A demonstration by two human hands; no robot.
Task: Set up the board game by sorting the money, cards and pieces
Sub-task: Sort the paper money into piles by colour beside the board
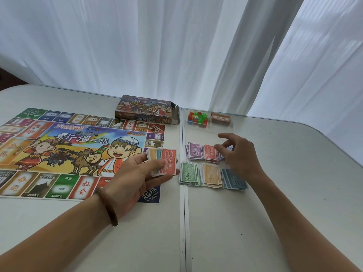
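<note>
**Sorting the cash, centre frame**

Head view: left hand held a fan of banknotes, grip pinching it, over the game board corner. Right hand hovered above the sorted money piles on the tabletop, right of centre; its grip, hard to tell.

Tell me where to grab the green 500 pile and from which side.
Take the green 500 pile by its left long edge, coming from the left: that side faces bare table, while the orange pile crowds its right. The notes lie flat and loosely fanned, so probably thumb on top, fingers slid beneath.
</note>
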